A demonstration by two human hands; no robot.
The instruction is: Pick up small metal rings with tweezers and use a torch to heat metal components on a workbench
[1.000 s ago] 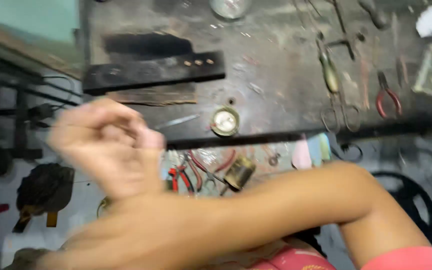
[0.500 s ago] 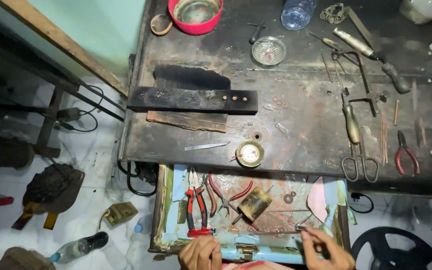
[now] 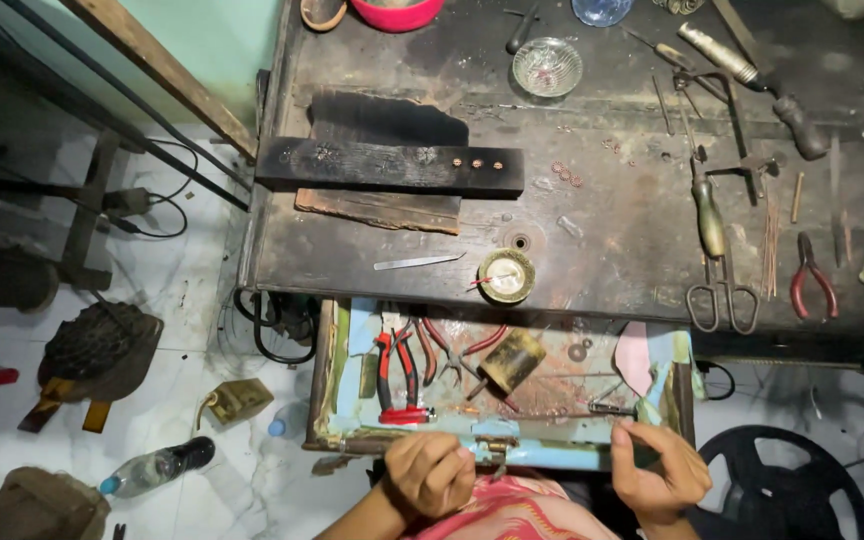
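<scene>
The left hand (image 3: 432,470) is curled nearly closed on the drawer's (image 3: 542,455) front edge. The right hand (image 3: 657,470) pinches a thin wire (image 3: 607,408), lying left-right over the open drawer below the desk (image 3: 602,230).

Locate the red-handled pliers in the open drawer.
In the head view, the red-handled pliers lie in the left part of the open drawer, just above the left hand and left of the brass cylinder.
</scene>
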